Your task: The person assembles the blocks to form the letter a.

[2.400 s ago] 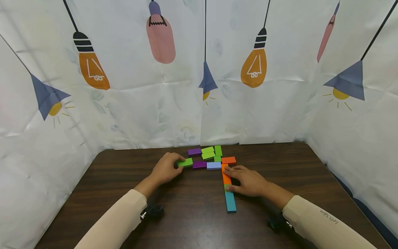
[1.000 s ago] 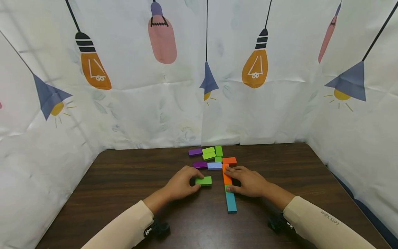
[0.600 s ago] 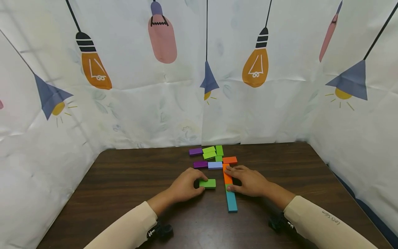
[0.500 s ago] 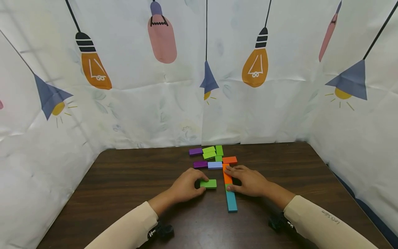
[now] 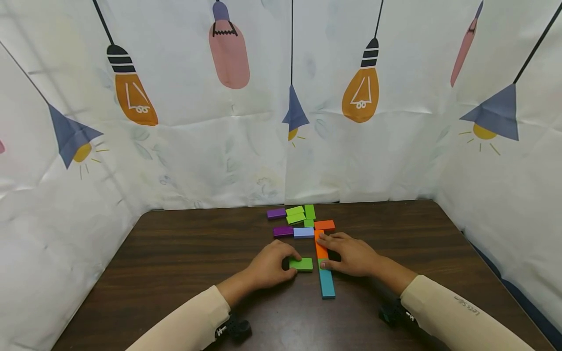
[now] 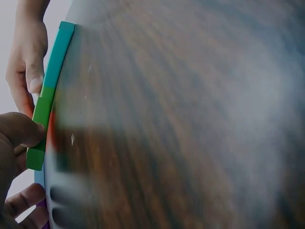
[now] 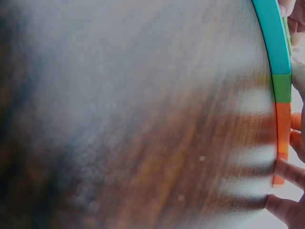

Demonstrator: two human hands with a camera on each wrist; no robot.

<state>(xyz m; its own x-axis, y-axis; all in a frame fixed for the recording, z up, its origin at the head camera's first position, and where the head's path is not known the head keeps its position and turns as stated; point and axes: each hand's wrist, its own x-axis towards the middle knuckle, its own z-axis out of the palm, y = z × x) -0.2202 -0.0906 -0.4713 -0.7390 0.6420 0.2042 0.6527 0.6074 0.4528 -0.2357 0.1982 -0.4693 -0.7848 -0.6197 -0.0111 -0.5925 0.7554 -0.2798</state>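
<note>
A: Why do the hands lie so?
B: The left hand (image 5: 271, 263) pinches the green block (image 5: 304, 264) near one end, I suppose to keep the other end uncovered. The right hand (image 5: 352, 256) rests extended fingers upon the orange block (image 5: 322, 252), probably for steadying it.
A: Where is the green block?
B: Just left of the small green block (image 7: 282, 88), apart. Touching the table (image 5: 175, 253)? I cannot tell.
A: Other views?
B: Right wrist shows the small green block's side; in the head view, the thumb partly covers it.

Tabletop (image 5: 281, 317) — wood-grained, glossy; green block (image 5: 304, 264) smooth, perhaps painted wood; backdrop (image 5: 246, 146) — matt, creased; sleeves (image 5: 456, 321) matt cloth.
</note>
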